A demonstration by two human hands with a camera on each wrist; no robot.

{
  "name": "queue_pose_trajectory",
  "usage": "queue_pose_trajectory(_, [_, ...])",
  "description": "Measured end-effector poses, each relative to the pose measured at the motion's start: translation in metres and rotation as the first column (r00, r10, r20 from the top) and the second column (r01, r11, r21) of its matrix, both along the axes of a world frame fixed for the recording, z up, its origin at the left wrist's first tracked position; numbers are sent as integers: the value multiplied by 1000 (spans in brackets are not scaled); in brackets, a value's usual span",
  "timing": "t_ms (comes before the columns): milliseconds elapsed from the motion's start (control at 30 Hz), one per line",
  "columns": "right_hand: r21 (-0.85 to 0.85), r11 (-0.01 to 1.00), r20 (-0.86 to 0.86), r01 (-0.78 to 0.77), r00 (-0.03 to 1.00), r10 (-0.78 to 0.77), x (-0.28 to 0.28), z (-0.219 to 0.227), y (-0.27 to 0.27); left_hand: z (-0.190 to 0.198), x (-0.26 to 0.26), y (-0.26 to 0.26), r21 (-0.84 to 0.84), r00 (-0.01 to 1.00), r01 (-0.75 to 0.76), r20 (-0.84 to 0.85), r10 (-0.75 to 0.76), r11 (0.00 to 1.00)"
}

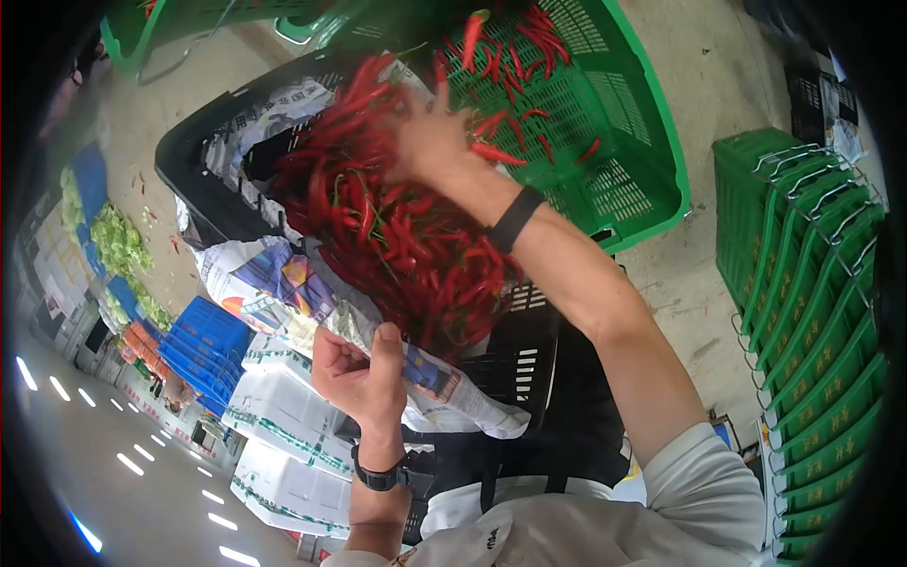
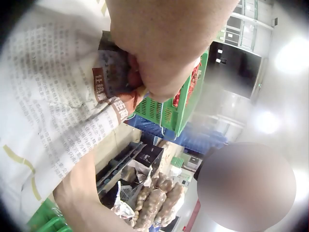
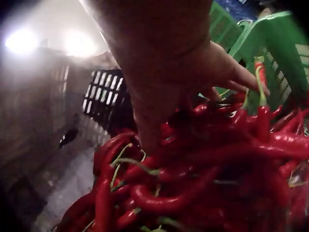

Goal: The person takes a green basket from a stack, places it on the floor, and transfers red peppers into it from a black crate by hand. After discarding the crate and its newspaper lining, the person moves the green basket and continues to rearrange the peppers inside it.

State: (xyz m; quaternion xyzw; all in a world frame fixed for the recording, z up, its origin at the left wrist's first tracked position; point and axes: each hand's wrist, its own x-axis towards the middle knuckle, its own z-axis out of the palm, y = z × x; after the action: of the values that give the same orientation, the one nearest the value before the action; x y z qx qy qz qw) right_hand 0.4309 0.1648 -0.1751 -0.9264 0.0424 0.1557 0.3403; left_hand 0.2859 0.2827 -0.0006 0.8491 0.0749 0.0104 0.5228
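Red chilies (image 1: 402, 227) heaped in black crate (image 1: 179, 159), long axis diagonal, far-left to near-right. R hand (image 1: 430, 142) nearer, on far end, fingers spread (firm hold? can't tell). L hand (image 1: 364, 378) at near side, fingers curled on newspaper (image 1: 274, 274). Green crate (image 1: 661, 165) w/ loose chilies adjacent, beyond R forearm; concrete floor (image 1: 699, 104), stacked green crates (image 1: 803, 350) right.

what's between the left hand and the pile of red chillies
A sheet of newspaper, gripped by the left hand, lies between it and the red chillies; the head view shows this.
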Motion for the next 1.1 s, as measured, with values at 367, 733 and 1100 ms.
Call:
queue_pose_trajectory(367, [214, 958, -86, 190, 981, -175, -24, -41, -41, 5, 4, 4, 32, 999, 7, -46, -5, 999])
queue_pose_trajectory(733, [700, 33, -611, 713, 622, -490, -45, -139, -122, 4, 8, 8, 129, 998, -20, -58, 28, 991])
queue_pose_trajectory(1100, [405, 912, 480, -62, 864, -154, 12, -35, 0, 6, 12, 7, 78, 995, -7, -99, 15, 997])
